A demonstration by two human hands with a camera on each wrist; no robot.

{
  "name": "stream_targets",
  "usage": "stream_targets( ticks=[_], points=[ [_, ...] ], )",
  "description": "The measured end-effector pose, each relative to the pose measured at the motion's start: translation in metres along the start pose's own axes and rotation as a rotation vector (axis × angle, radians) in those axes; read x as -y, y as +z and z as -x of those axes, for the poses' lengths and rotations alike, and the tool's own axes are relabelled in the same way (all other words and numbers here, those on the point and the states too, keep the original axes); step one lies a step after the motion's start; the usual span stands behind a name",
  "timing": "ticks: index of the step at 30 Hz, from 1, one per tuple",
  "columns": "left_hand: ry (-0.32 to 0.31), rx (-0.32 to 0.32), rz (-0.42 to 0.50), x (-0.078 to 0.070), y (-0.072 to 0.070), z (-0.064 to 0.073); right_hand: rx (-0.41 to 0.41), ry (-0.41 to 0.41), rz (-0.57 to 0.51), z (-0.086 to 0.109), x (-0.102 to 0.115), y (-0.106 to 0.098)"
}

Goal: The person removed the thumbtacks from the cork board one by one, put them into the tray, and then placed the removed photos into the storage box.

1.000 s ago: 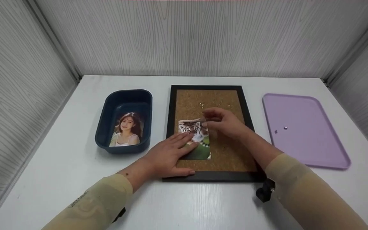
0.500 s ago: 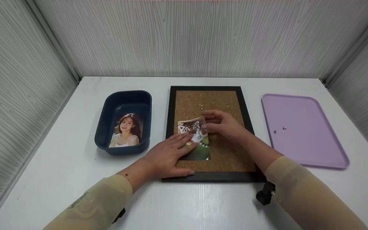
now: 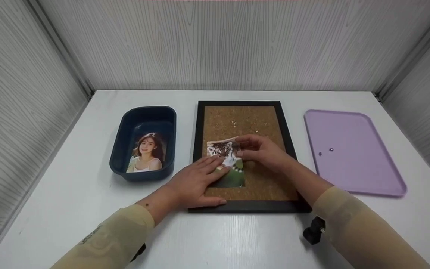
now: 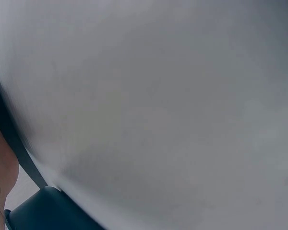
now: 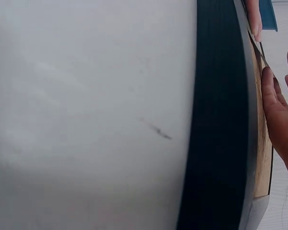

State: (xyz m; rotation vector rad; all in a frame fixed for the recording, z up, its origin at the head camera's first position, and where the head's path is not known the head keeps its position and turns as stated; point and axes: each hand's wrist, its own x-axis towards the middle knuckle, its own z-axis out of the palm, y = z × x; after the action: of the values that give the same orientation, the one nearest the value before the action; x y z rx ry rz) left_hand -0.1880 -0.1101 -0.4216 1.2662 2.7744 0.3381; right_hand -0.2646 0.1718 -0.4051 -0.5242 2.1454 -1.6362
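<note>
A tiger photo (image 3: 233,178) lies on the left part of a black-framed cork board (image 3: 271,186) in the head view. My left hand (image 3: 196,185) rests flat on the photo's lower left, fingers spread, thumb across the board's bottom rail. My right hand (image 3: 263,152) pinches the photo's upper right edge between thumb and fingers. That edge stands up off the cork in the right wrist view, where my right hand (image 5: 281,120) shows at the far side. The lower left of the picture is hidden under my left hand.
Left of the board stands a dark blue tray (image 3: 115,157) holding a portrait photo (image 3: 146,158). On the right lies a purple tray (image 3: 360,149) with two small shiny pieces (image 3: 331,149). Several tiny shiny bits (image 3: 233,122) dot the upper cork.
My right hand has slid slightly down along the photo's right edge, and the lifted upper right corner sits lower. My left hand has stayed in place on the photo.
</note>
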Motion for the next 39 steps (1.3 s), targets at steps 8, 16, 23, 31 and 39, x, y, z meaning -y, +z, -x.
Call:
stream_targets(
  ticks=[8, 16, 23, 31, 39],
  points=[
    [0.009, -0.014, -0.021, 0.0007, 0.0014, -0.0004, 0.029, -0.023, 0.005, 0.0024, -0.0058, -0.0003],
    [0.0, -0.003, -0.03, 0.0012, 0.0019, -0.0009, 0.021, -0.02, 0.035, 0.0034, -0.0076, 0.0017],
    [0.003, -0.009, -0.021, 0.0006, 0.002, 0.0004, 0.002, -0.011, 0.07, 0.0058, -0.0075, 0.0043],
    [-0.002, 0.006, -0.031, 0.0008, 0.0024, -0.0005, 0.002, 0.01, 0.038, 0.0064, -0.0087, 0.0042],
    [-0.011, 0.01, -0.034, 0.0007, 0.0018, 0.0004, 0.011, 0.03, 0.002, 0.0057, -0.0092, 0.0043]
  ],
)
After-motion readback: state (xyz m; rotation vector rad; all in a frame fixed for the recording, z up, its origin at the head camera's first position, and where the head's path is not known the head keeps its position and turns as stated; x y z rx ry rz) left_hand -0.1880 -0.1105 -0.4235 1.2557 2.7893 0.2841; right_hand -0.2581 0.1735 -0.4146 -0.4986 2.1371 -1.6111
